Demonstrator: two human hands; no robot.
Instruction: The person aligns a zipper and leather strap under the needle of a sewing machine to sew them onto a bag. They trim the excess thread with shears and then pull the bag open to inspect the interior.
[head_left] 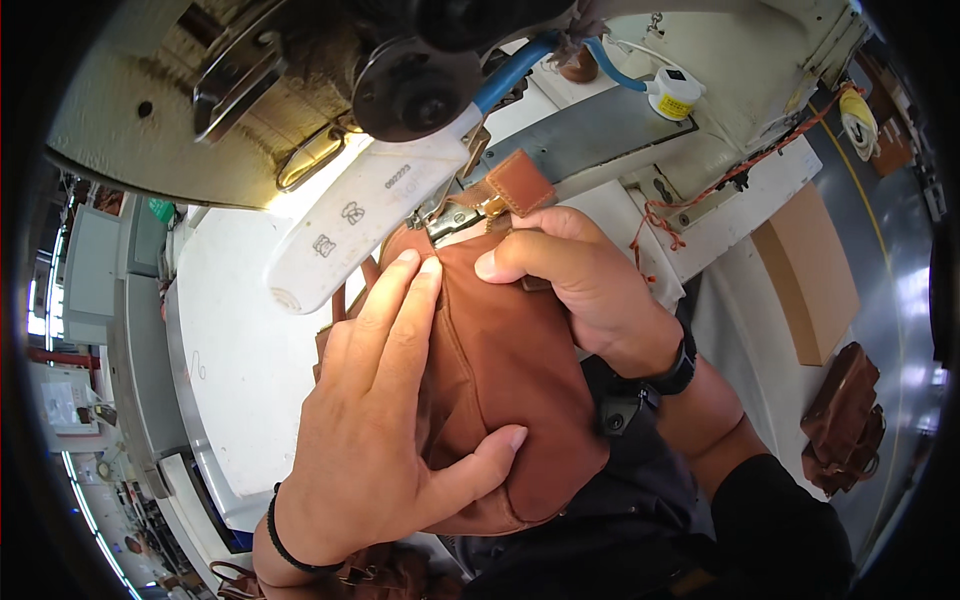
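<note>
1. Head view, bag: brown leather bag (530,365) sits mid-frame, in front of the wearer's lap, top end up against the sewing machine's metal plate (458,218). A curved seam runs down its face.
2. Head view, left hand (355,425): spread wide, laid over the bag's left side. Index and middle fingertips together at the seam's top end, thumb out on the lower panel. Pressing flat, no pinch. Black band (280,545) on wrist.
3. Head view, right hand (595,290): narrow, gripping the bag's upper right edge, thumb on the face, other fingers mostly hidden behind. Black watch (682,362) on wrist.
4. Head view, by the right hand: brown stitched leather tab (521,182) sticks up just above the knuckles.
5. Head view, machine: white rounded lever (370,220) slants over the left fingers, near them. Blue tube (515,72) behind. Exact contact point under the machine: can't tell.
6. Head view, surroundings: white tabletop (235,370) at left; cardboard piece (812,270) and another brown leather item (843,415) at right.
</note>
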